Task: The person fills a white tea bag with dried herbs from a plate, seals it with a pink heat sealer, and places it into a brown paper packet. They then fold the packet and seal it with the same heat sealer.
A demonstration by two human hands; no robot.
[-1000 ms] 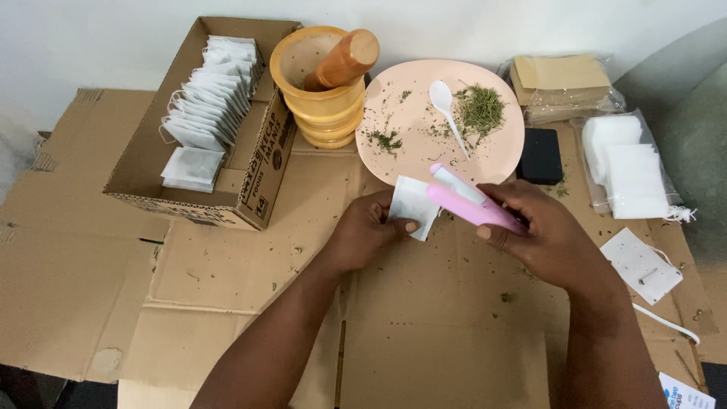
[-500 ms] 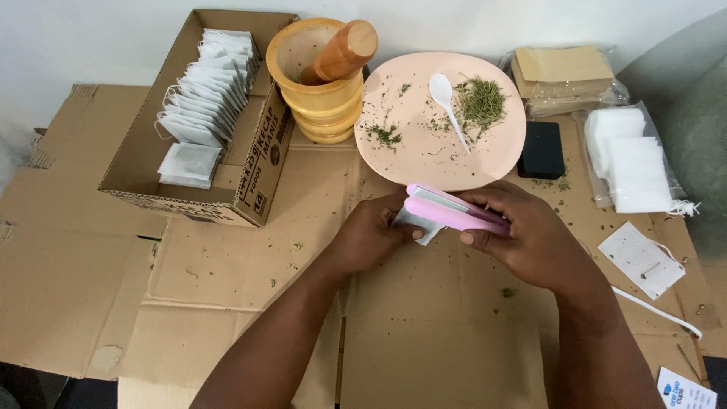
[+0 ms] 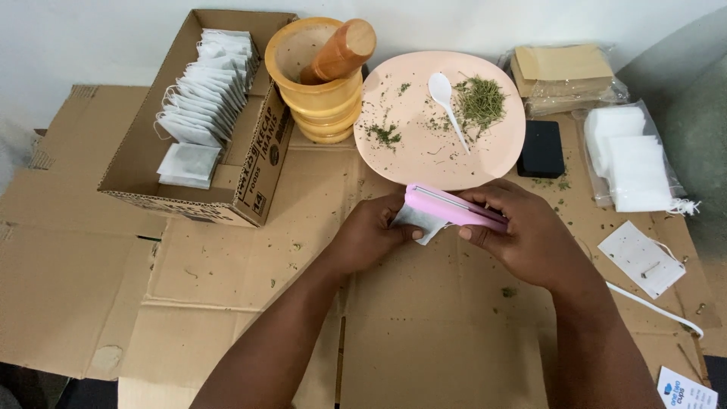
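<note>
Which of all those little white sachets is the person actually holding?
The white sachet pinched in the left hand, clamped under the pink sealer the right hand grips; the others sit in the cardboard box.

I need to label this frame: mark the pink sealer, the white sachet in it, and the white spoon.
pink sealer (image 3: 447, 206), head view, middle of its upper bar.
white sachet (image 3: 421, 223), head view, corner sticking out below the sealer.
white spoon (image 3: 440, 88), head view, its bowl.
</note>
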